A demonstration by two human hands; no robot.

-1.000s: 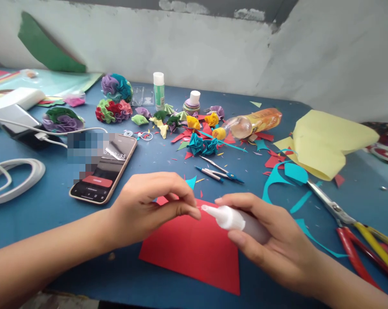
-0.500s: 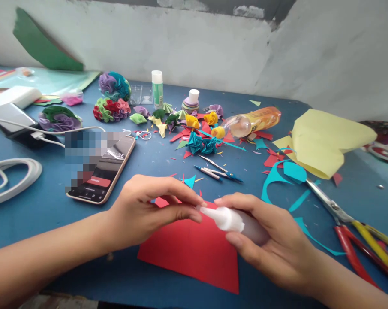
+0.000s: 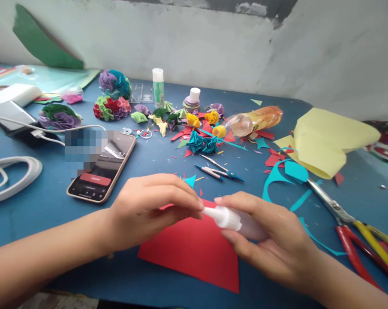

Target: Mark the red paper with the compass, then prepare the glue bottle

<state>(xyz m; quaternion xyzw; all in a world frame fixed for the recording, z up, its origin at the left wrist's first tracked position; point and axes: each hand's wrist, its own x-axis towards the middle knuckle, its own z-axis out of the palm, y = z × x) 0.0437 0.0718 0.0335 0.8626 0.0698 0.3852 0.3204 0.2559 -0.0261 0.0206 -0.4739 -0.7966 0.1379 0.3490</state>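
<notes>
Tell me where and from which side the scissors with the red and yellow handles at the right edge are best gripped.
Grip the scissors at the red and yellow handle loops, coming from the right, near side. They lie flat on the blue table with the handles toward the lower right edge and the blades pointing up-left under the teal paper scraps. The right hand is nearest but already holds the glue bottle.
</notes>
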